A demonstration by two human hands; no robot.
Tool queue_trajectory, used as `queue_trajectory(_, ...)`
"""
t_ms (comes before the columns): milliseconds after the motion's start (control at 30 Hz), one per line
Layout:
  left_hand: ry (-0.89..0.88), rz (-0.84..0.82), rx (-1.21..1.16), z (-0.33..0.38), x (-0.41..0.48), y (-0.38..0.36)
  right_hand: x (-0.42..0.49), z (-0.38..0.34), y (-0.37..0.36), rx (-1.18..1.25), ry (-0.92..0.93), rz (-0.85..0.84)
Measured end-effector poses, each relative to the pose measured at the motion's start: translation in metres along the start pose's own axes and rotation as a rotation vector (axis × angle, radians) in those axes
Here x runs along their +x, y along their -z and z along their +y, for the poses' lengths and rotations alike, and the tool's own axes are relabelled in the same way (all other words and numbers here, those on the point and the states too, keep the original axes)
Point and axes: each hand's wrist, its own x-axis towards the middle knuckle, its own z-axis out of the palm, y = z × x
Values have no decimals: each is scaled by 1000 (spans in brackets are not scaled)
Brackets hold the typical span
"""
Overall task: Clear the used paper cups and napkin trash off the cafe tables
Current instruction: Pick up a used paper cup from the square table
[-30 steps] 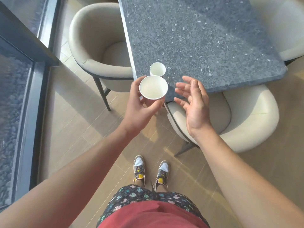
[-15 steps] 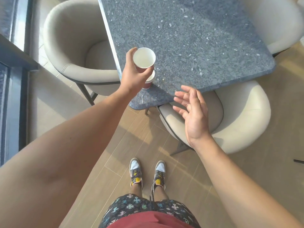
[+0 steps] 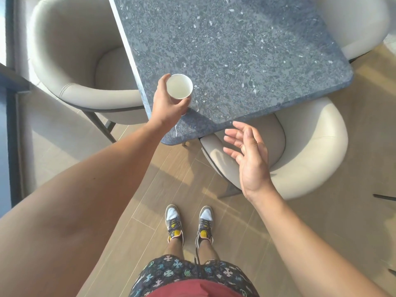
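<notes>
left hand (image 3: 167, 108): paper cup (image 3: 179, 88) is being gripped round its side, over the table (image 3: 235, 50) corner
right hand (image 3: 250, 159): is being held open, fingers relaxed, above the chair (image 3: 310, 151)

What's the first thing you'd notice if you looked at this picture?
Probably the white paper cup, gripped by the left hand over the near corner of the dark speckled table. Next comes the right hand, open and empty, in front of a cream chair. Down below, colourful sneakers stand on the wooden floor.
</notes>
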Motion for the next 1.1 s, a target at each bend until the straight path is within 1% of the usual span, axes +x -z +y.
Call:
queue_trajectory(67,20,-16,46,-13,5,-5,1,3,2,-4,-8,2)
queue_trajectory(267,94,-53,142,-21,-3,-10,5,9,3,-21,-13,2)
queue_trajectory(567,128,-39,171,-27,1,-16,1,14,3,-23,-7,-7)
queue_trajectory(700,106,-43,111,-10,-4,-9,1,10,4,-7,4,-5)
queue_trajectory(767,46,15,63,6,-12,1,2,3,3,8,16,-4)
queue_trajectory(867,-145,144,-126,32,-43,21,7,-14,-1,60,47,-12)
queue_trajectory(933,-232,163,-229,42,-76,34,8,-26,-6,80,76,-29)
queue_trajectory(1100,-256,191,-345,45,-130,50,2,-40,-13,69,125,-50)
